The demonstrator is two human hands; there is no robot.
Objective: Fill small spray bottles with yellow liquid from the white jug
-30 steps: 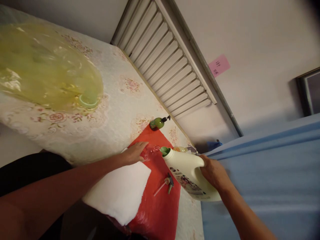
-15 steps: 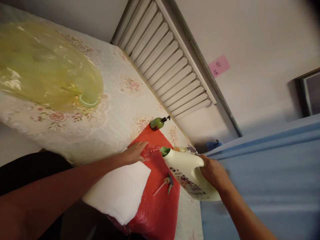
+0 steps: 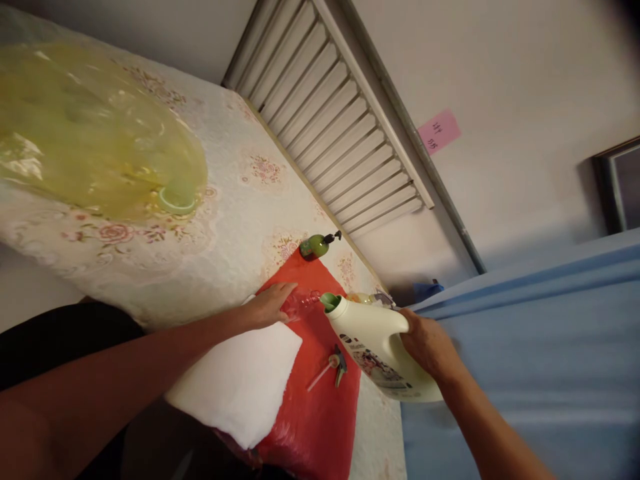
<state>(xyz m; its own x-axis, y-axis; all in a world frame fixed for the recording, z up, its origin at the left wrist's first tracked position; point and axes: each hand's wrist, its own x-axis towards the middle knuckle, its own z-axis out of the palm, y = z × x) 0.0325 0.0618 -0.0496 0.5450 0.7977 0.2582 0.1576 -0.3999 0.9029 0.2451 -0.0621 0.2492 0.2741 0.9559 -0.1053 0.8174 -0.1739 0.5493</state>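
Observation:
My right hand (image 3: 425, 343) is closed on the handle of a large cream detergent jug (image 3: 380, 347), tilted with its green-lined spout towards the left. At the spout is the neck of a clear plastic bottle (image 3: 303, 300); whether the two touch, I cannot tell. My left hand (image 3: 270, 305) is wrapped round the lower part of that bottle. Beneath them spreads a red plastic sheet (image 3: 320, 413). On it lies a spray trigger head (image 3: 339, 365) with a thin tube. A folded white cloth (image 3: 240, 387) rests under my left forearm.
A green pump bottle (image 3: 315, 247) stands at the sheet's far corner. A big yellow plastic bag (image 3: 95, 133) sits on the flowered tablecloth (image 3: 225, 233) at left. Behind are a white radiator (image 3: 330, 113) and a blue curtain or cloth (image 3: 540, 353); a yellowish item (image 3: 359, 298) lies behind the jug.

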